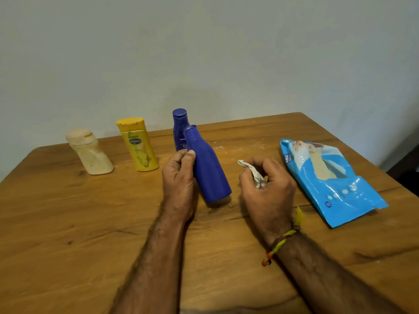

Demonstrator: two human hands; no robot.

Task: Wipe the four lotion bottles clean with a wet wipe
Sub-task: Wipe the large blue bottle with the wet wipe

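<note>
My left hand (180, 175) grips a plain blue lotion bottle (208, 171), held tilted just above the wooden table (68, 223) with its cap pointing away. A crumpled white wet wipe (255, 172) is pinched in my right hand (266, 189), a short gap to the right of that bottle. Behind it stands a second blue bottle (179, 125) with a white label, partly hidden. A yellow bottle (139, 145) and a cream bottle (89, 152) stand upright further left.
A blue pack of wet wipes (331, 180) lies flat on the table at the right, near the right edge. A pale wall rises behind the table's far edge. Bare tabletop stretches in front of the standing bottles.
</note>
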